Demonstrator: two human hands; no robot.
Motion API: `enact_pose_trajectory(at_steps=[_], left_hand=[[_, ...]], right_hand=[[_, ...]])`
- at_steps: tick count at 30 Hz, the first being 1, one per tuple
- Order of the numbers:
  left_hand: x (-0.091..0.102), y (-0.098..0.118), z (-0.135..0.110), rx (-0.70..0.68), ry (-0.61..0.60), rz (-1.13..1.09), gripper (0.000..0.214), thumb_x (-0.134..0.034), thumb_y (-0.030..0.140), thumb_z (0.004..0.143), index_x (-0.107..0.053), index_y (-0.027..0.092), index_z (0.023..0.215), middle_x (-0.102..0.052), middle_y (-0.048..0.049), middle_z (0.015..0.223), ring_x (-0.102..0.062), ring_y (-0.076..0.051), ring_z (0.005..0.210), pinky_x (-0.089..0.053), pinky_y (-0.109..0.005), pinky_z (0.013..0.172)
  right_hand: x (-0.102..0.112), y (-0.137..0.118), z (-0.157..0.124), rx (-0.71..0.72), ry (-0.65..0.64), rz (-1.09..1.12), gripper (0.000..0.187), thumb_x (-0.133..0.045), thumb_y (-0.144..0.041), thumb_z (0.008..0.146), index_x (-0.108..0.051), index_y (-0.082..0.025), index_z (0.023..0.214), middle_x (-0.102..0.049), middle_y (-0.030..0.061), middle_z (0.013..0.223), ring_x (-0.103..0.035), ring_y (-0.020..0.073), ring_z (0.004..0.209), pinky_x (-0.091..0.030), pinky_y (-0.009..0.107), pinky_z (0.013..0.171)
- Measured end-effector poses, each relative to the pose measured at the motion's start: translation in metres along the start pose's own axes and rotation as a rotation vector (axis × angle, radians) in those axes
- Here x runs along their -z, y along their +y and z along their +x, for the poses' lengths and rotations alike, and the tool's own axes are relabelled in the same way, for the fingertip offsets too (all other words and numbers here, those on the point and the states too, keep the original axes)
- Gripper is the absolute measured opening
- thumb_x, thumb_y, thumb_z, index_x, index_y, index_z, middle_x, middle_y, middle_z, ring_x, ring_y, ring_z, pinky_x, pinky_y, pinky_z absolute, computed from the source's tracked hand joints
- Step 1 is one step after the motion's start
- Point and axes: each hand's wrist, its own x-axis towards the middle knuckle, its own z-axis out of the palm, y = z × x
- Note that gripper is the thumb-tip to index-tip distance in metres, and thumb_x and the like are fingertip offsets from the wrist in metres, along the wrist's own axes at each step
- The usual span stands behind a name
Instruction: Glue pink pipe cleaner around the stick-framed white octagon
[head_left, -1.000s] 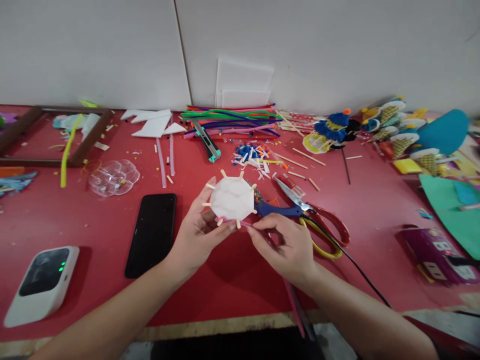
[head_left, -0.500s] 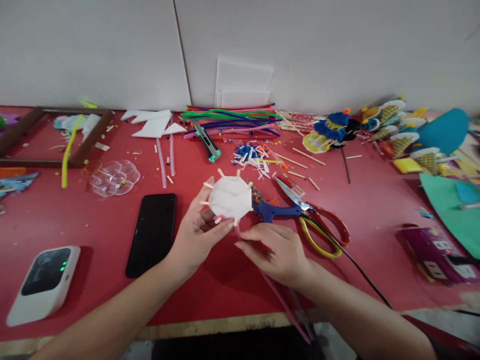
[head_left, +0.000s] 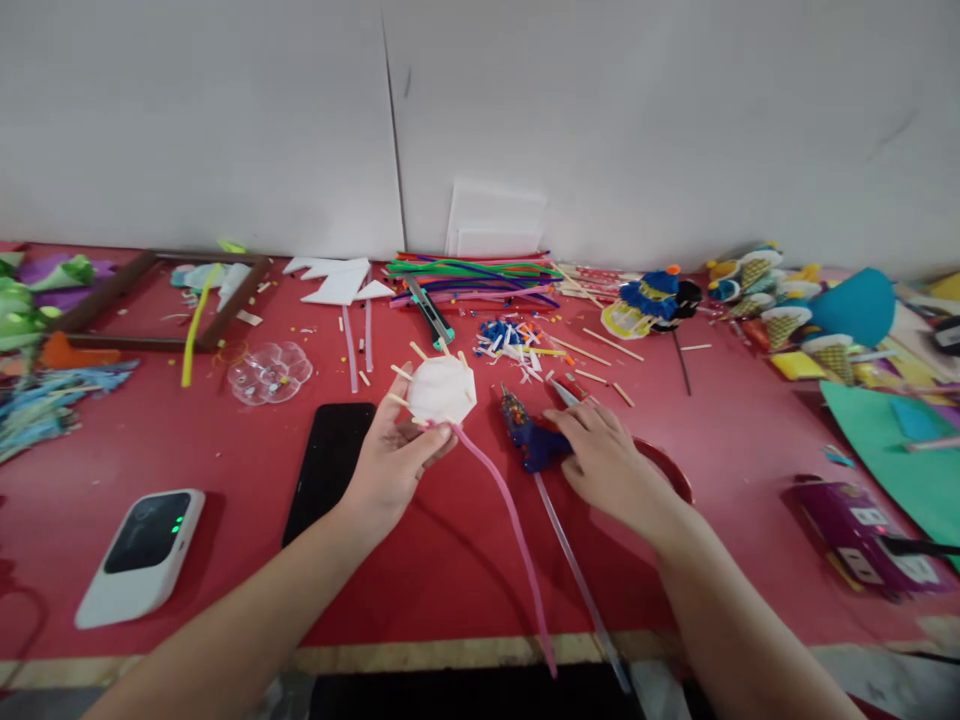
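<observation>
A person's two bare hands work over a red table (head_left: 750,560) against a pale wall (head_left: 247,130). The left hand (head_left: 386,465), left of centre, holds a white octagonal disc (head_left: 444,390) pinched between thumb and fingers, raised above the table and facing the viewer. Short pale sticks (head_left: 402,372) jut out around its edge. A long, soft pink strip (head_left: 514,520) meets the disc at its near edge, beside the thumb, and curves down to the right, its loose end hanging past the table's near edge. To the right, the right hand (head_left: 619,465) lies palm down with its fingers at the handle of a blue glue gun (head_left: 517,420); I cannot tell how tightly they are closed. The gun lies on the table, nozzle pointing far and left, and a translucent rod (head_left: 574,568) runs from it towards the near edge. A pair of scissors (head_left: 666,465) lies partly hidden under the right hand, a red handle loop showing. Left of the disc are a black phone (head_left: 330,465) and, farther left, a white device (head_left: 146,550) with green lights. On the far side are a box cutter (head_left: 431,315), a bundle of coloured strips (head_left: 465,270) and a heap of small scraps (head_left: 510,335). At the far right stands a purple box (head_left: 866,530), near a green sheet (head_left: 885,430)
</observation>
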Motion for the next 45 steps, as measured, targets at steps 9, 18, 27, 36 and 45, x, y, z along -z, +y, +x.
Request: enact_pose_trajectory(at_steps=[9, 18, 27, 36, 45], left_hand=[[0.001, 0.005, 0.001, -0.037, 0.030, -0.061, 0.082, -0.086, 0.011, 0.060, -0.056, 0.034, 0.133, -0.075, 0.0049, 0.084, -0.068, -0.008, 0.070, -0.059, -0.020, 0.073], [0.000, 0.010, -0.004, -0.040, 0.035, 0.033, 0.085, -0.089, 0.018, 0.057, -0.056, 0.030, 0.135, -0.071, 0.0054, 0.068, -0.066, -0.008, 0.064, -0.058, -0.019, 0.070], [-0.002, 0.007, -0.007, -0.098, 0.006, 0.146, 0.086, -0.085, 0.016, 0.065, -0.048, 0.032, 0.141, -0.077, 0.0001, 0.095, -0.069, -0.009, 0.075, -0.057, -0.020, 0.076], [0.000, 0.004, -0.007, -0.181, 0.029, 0.234, 0.088, -0.084, 0.019, 0.067, -0.042, 0.028, 0.145, -0.077, -0.0068, 0.107, -0.073, -0.019, 0.098, -0.057, -0.027, 0.087], [-0.001, 0.003, -0.009, -0.138, 0.049, 0.276, 0.086, -0.085, 0.021, 0.067, -0.046, 0.027, 0.143, -0.077, -0.0066, 0.109, -0.073, -0.019, 0.099, -0.057, -0.025, 0.085]], right_hand=[[-0.003, -0.011, 0.012, -0.149, 0.368, 0.486, 0.031, -0.053, -0.015, 0.072, -0.059, -0.020, 0.103, -0.069, 0.0083, 0.091, -0.063, 0.0254, 0.081, -0.053, 0.040, 0.076], [-0.004, -0.032, -0.002, -0.002, 0.359, 0.893, 0.003, -0.056, -0.023, 0.078, -0.057, -0.025, 0.077, -0.058, -0.0014, 0.062, -0.052, 0.0157, 0.051, -0.045, 0.028, 0.049], [0.007, -0.044, 0.002, 0.230, 0.359, 0.803, 0.018, -0.050, -0.016, 0.065, -0.051, -0.023, 0.082, -0.053, -0.0031, 0.064, -0.048, 0.0108, 0.051, -0.037, 0.022, 0.048], [0.002, -0.040, 0.002, 0.229, 0.365, 0.730, 0.018, -0.049, -0.016, 0.065, -0.045, -0.024, 0.080, -0.048, -0.0043, 0.062, -0.042, 0.0105, 0.048, -0.033, 0.022, 0.046], [0.007, -0.040, 0.002, 0.215, 0.350, 0.717, 0.018, -0.049, -0.017, 0.063, -0.041, -0.024, 0.076, -0.043, -0.0056, 0.060, -0.039, 0.0106, 0.047, -0.028, 0.023, 0.045]])
